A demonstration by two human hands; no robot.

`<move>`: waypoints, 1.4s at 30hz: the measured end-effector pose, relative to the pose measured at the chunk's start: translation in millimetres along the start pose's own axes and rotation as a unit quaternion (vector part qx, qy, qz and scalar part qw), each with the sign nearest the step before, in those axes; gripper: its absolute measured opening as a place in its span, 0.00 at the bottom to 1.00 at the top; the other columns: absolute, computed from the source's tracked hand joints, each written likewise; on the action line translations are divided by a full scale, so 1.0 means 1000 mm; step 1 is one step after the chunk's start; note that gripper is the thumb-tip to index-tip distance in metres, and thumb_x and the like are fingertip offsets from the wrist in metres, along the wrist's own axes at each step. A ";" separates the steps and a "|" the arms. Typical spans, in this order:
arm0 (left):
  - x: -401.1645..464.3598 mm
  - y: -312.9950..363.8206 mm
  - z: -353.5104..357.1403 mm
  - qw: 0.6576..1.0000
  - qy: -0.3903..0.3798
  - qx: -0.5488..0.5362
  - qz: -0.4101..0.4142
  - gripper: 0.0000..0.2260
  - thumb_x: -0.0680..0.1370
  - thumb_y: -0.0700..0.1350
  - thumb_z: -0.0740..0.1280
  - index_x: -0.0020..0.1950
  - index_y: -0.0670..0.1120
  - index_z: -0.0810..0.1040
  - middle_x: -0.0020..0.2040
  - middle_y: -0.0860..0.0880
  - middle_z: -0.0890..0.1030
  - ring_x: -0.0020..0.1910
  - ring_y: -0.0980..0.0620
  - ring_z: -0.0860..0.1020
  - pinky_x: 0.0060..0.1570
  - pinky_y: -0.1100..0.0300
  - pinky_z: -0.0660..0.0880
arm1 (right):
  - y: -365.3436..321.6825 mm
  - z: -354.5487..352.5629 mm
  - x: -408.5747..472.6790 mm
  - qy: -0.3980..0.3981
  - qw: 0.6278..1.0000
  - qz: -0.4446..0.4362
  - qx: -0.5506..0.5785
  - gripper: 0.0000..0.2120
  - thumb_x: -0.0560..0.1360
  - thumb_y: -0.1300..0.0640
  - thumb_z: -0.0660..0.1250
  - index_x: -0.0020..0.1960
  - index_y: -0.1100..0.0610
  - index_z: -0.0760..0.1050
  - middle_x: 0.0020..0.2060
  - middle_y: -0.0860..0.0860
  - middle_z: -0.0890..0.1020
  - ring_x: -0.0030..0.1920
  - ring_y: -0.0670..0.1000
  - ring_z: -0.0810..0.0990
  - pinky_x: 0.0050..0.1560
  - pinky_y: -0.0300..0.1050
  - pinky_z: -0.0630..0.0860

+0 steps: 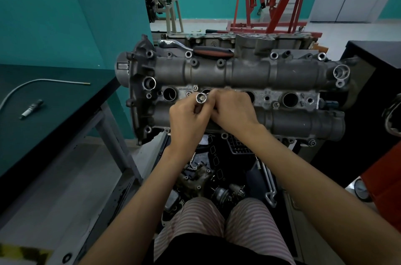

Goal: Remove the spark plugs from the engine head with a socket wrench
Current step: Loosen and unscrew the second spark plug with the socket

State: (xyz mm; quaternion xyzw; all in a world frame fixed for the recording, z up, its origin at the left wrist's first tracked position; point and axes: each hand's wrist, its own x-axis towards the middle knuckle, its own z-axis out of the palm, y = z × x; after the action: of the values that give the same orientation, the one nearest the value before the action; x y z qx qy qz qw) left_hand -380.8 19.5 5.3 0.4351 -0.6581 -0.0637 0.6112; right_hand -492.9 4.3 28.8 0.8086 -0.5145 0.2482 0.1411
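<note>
So both hands meet over the middle of the engine head (227,73), a rough grey casting. The left hand (188,121) grips a shiny round socket (201,98), open end up, above the second plug well; the right hand (233,110) curls beside it, but what it holds is hidden. Three dark round wells show uncovered. A ratchet (195,47) with a red-black handle lies along the head's far edge. One spark plug (31,109) sits on the left bench (65,99), well apart.

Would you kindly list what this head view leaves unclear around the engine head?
- Second plug well: hidden behind the socket and left hand.
- Right hand grip: fingers curl out of sight.
- Far plug well: too dark to see a plug.
</note>
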 end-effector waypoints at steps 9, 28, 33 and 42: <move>-0.003 -0.001 0.000 1.000 0.010 -0.002 -0.003 0.15 0.78 0.44 0.63 0.32 0.40 0.69 0.25 0.47 0.68 0.25 0.53 0.64 0.26 0.55 0.64 | -0.002 0.003 -0.001 0.000 1.000 -0.026 -0.009 0.13 0.78 0.51 0.55 0.53 0.61 0.69 0.48 0.56 0.77 0.44 0.59 0.78 0.34 0.46 0.60; -0.001 -0.003 0.002 1.000 0.005 0.020 0.008 0.19 0.77 0.43 0.65 0.29 0.47 0.61 0.23 0.55 0.60 0.25 0.56 0.59 0.27 0.61 0.59 | 0.000 0.002 -0.001 0.009 1.000 -0.008 0.006 0.13 0.76 0.49 0.58 0.48 0.57 0.74 0.44 0.54 0.81 0.43 0.58 0.80 0.35 0.44 0.61; -0.002 -0.001 0.000 1.000 -0.001 0.007 0.008 0.16 0.77 0.49 0.63 0.32 0.50 0.60 0.25 0.55 0.62 0.26 0.54 0.62 0.27 0.59 0.62 | 0.000 0.004 -0.002 0.003 1.000 -0.018 -0.016 0.13 0.77 0.51 0.57 0.51 0.59 0.72 0.46 0.55 0.80 0.44 0.58 0.79 0.36 0.44 0.60; 0.001 0.000 0.002 1.000 0.016 0.008 -0.008 0.19 0.77 0.49 0.64 0.30 0.46 0.62 0.24 0.53 0.60 0.26 0.54 0.59 0.27 0.58 0.60 | -0.001 0.003 -0.001 0.010 1.000 -0.003 0.004 0.16 0.77 0.46 0.56 0.51 0.58 0.73 0.45 0.54 0.81 0.44 0.58 0.79 0.35 0.46 0.64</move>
State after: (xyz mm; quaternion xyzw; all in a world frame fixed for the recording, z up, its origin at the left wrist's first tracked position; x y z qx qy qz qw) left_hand -382.4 17.8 6.0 0.4460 -0.6450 -0.0565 0.6180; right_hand -491.8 3.6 26.2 0.8078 -0.5100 0.2581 0.1441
